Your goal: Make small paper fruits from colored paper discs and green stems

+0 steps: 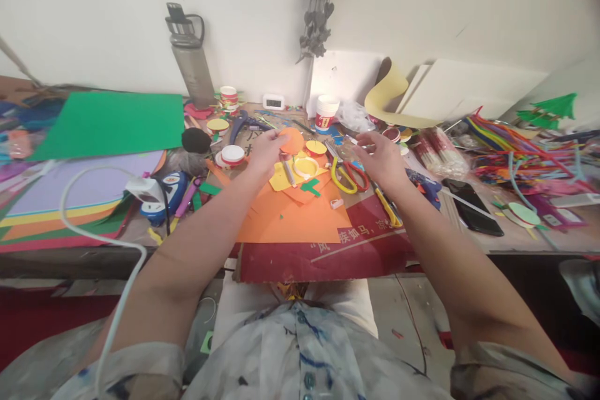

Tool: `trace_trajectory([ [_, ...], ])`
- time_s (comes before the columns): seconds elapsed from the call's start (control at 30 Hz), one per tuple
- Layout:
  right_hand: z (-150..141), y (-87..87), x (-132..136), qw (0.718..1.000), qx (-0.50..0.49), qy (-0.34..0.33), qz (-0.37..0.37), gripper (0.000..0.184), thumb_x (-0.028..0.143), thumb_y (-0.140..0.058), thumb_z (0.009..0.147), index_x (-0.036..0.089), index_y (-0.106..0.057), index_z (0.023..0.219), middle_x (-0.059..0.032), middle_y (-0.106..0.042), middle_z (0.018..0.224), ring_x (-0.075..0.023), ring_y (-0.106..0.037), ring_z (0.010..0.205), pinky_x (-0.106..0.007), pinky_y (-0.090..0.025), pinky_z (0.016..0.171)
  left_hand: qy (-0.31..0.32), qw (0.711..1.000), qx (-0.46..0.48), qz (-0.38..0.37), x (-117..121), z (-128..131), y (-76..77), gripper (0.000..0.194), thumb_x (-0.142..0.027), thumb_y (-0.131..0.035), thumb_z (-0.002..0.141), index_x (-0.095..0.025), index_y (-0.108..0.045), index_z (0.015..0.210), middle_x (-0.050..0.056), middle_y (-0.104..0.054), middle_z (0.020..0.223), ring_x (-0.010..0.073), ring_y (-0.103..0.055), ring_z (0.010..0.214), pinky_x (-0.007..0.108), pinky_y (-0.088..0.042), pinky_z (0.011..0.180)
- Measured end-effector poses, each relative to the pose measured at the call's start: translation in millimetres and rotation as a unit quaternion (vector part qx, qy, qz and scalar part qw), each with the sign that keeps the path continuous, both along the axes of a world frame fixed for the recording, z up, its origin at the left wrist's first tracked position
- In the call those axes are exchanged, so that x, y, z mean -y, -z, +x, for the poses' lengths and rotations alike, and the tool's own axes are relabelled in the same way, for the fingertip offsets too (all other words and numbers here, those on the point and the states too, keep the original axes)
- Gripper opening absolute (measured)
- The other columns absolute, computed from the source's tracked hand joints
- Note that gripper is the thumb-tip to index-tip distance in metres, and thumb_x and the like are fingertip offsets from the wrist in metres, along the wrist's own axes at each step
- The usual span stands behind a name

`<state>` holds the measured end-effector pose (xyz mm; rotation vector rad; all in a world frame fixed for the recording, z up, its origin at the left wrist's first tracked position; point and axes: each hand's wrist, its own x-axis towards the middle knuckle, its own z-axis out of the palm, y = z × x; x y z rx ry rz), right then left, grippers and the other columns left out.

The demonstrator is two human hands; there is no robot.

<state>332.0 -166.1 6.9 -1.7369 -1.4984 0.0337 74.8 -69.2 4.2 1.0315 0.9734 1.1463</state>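
The left grip hides part of the orange disc where they meet

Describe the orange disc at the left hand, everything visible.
The orange disc is a flat, plain round piece, apparently thin craft foam or card, with a smooth-looking edge and no visible markings. The left hand holds it by its left side, the fingers covering part of that edge. Its broad face is turned toward the camera, just left of a yellow-topped round piece. Its back is hidden; whether it touches anything beneath is unclear.
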Motion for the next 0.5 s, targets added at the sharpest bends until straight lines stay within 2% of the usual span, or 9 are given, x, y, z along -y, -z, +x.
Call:
trace_trajectory([
  [0.13, -7, -2.0, 7, 1.000, -0.029, -0.003, 0.010, 0.025, 0.038, -0.059, 0.098, 0.021, -0.077, 0.104, -0.0042, -0.074, 0.076, -0.0237, -0.067, 0.070, -0.039, -0.053, 0.074, 0.015, 1.000, -0.015, 0.015, 3, 1, -1.6, 0.025, -0.029, -0.089, 0.081, -0.016, -0.068, 0.087, 0.002, -0.076, 0.078, 0.0117, -0.069, 0.062, 0.017, -0.048, 0.049],
  [0.23, -13, -4.6, 9, 1.000, -0.015, 0.005, 0.023, 0.027, 0.042, -0.059, 0.099, 0.022, -0.076, 0.096, -0.0031, -0.070, 0.070, -0.0232, -0.063, 0.067, -0.038, -0.048, 0.071, 0.019, 0.999, -0.026, 0.022, 3, 1, -1.6, 0.025, -0.031, -0.088, 0.084, -0.016, -0.070, 0.093, 0.004, -0.077, 0.084, 0.0143, -0.074, 0.068, 0.017, -0.047, 0.050],
  [0.33, -17, -5.2, 9, 1.000, 0.002, -0.001, 0.014, 0.040, 0.051, -0.052, 0.104, 0.022, -0.074, 0.087, -0.0037, -0.067, 0.068, -0.0232, -0.062, 0.067, -0.038, -0.047, 0.070, 0.013, 0.999, -0.029, 0.032, 1, -1, 0.1, 0.023, -0.032, -0.085, 0.087, -0.016, -0.070, 0.094, 0.005, -0.078, 0.089, 0.0160, -0.077, 0.075, 0.016, -0.047, 0.051],
  [0.4, -16, -1.9, 8, 0.999, 0.034, -0.016, 0.022, 0.046, 0.054, -0.049, 0.106, 0.022, -0.073, 0.084, -0.0067, -0.070, 0.075, -0.0255, -0.065, 0.076, -0.040, -0.051, 0.078, 0.013, 0.999, -0.026, 0.040, -2, -1, 1.9, 0.022, -0.031, -0.084, 0.087, -0.016, -0.069, 0.093, 0.005, -0.078, 0.091, 0.0163, -0.078, 0.079, 0.016, -0.048, 0.052],
  [0.5, -10, 7.6, 5, 0.993, 0.099, -0.008, 0.064, 0.036, 0.052, -0.058, 0.100, 0.022, -0.076, 0.097, -0.0137, -0.076, 0.102, -0.0332, -0.069, 0.106, -0.051, -0.052, 0.103, 0.011, 0.999, -0.018, 0.046, -5, -2, 4.7, 0.022, -0.031, -0.083, 0.087, -0.017, -0.067, 0.090, 0.005, -0.077, 0.093, 0.0158, -0.077, 0.081, 0.017, -0.053, 0.057],
])
